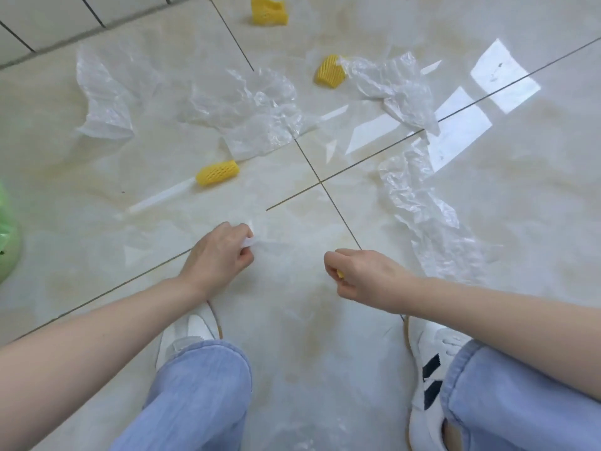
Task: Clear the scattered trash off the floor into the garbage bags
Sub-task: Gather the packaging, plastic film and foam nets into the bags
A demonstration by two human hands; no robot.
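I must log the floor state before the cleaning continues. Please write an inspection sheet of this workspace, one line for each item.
Surface: glossy beige tile floor with dark grout lines and window glare.
Job's things: three yellow foam net sleeves lie loose, far, middle, near; crumpled clear plastic sheets at left, centre, right; green garbage bag at the left edge.
Clutter: nothing seen beyond the trash.
Grippers: left hand pinches a clear plastic piece; right hand grips a small yellow piece.
Cables: nothing seen.
Surroundings: tiled wall at top left; white sneakers, blue jeans.
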